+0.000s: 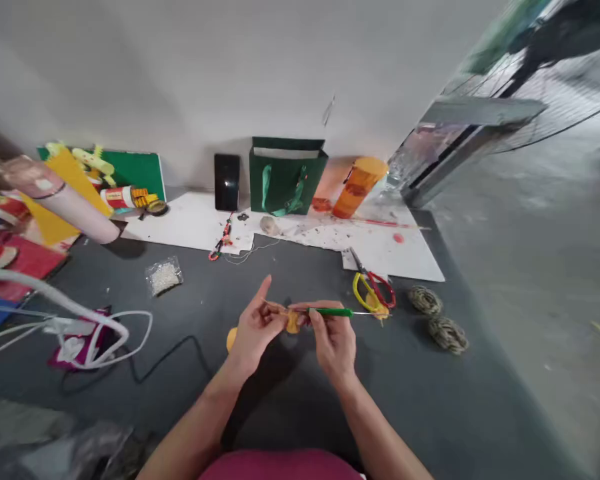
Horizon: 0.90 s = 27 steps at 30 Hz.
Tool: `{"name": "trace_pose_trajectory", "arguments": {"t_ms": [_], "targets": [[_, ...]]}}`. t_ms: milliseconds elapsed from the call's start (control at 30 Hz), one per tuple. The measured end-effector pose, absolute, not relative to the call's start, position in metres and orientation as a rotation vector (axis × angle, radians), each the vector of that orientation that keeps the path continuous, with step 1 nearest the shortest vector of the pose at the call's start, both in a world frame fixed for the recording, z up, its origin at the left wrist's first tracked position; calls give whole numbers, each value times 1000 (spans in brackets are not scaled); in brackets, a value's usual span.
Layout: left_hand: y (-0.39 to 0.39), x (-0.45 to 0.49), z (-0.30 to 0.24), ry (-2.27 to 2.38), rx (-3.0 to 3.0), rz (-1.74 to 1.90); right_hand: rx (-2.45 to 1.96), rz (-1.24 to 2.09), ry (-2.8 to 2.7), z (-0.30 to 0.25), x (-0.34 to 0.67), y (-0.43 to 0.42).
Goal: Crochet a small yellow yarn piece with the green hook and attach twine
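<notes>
Between my two hands is a small yellow crochet piece (293, 323). My left hand (254, 330) pinches its left side, with the index finger raised and a strand of yarn running from that finger to the piece. My right hand (334, 340) grips a crochet hook (333, 311) by its green handle, and a thin metal shaft sticks out to the right. The hook's working tip is hidden by my fingers and the piece. Partly behind my left hand lies a yellow ball of yarn (231, 339).
Right of my hands lie scissors (373, 287) with red and yellow handles, and two bundles of grey-brown cord (447, 335). Along the wall stand a phone (227, 182), a green gift bag (286, 177) and an orange cylinder (359, 188). A bead packet (164, 275) and white lamp-like tubing (55, 293) are left.
</notes>
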<state>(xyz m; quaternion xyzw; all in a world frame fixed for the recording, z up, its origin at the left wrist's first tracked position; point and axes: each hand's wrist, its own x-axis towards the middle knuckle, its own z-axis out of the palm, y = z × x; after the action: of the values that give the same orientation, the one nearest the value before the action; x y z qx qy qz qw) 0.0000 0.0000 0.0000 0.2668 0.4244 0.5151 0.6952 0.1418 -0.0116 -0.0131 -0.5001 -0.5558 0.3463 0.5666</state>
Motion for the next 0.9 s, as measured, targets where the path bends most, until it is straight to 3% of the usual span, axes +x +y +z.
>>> {"name": "trace_pose_trajectory", "arguments": {"t_ms": [367, 900], "targets": [[0, -1, -1, 926, 568, 1211, -1030, 935, -1249, -7, 144, -9], [-1, 1, -4, 1051, 617, 1261, -1021, 554, -1631, -11, 149, -9]]}}
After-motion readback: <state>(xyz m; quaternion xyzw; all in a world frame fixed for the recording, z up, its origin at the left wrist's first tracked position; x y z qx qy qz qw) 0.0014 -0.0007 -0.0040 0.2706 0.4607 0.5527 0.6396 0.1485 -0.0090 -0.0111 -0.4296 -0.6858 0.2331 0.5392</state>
